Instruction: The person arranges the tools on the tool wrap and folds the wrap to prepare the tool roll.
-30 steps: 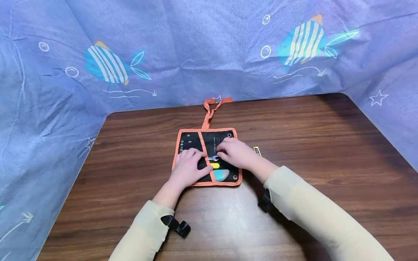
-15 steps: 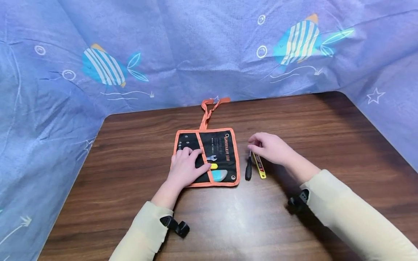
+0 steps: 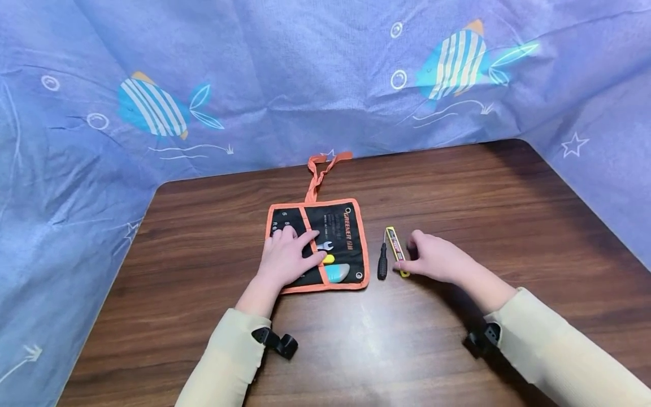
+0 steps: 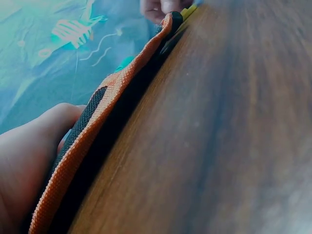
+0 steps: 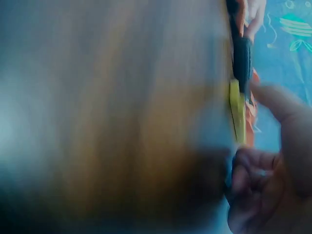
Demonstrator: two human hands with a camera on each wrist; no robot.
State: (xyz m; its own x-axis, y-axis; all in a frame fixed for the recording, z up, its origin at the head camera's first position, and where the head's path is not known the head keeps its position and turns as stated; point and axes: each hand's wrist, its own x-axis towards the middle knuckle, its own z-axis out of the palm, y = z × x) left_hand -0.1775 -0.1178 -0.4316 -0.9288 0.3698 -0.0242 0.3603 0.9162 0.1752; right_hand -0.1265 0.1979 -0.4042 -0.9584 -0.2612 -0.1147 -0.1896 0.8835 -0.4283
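A black tool pouch with orange trim (image 3: pixel 362 243) lies spread on the table. My left hand (image 3: pixel 282 257) rests on its left part, fingers spread and thumb near the slanted orange band. Sticking out of the pockets are an open-end wrench (image 3: pixel 326 246), a yellow end of some tool (image 3: pixel 329 259) and a teal and grey handle (image 3: pixel 338 273). Right of the pouch lies a screwdriver (image 3: pixel 382 265) with a black handle. Beside it is a slim yellow tool with a red and black label (image 3: pixel 395 244). My right hand (image 3: pixel 437 257) reaches over that tool, thumb at its near end, index finger apart from the thumb.
Orange tie straps (image 3: pixel 315 181) trail from the pouch toward the back edge of the brown wooden table (image 3: pixel 218 209). Behind the table hangs a blue cloth (image 3: pixel 285 73) printed with fish. A black wrist camera (image 3: pixel 277 342) sits on the left sleeve.
My right hand has left the pouch, put the screwdriver down to its right, and moved right and nearer, over the yellow tool. My left hand stays on the pouch.
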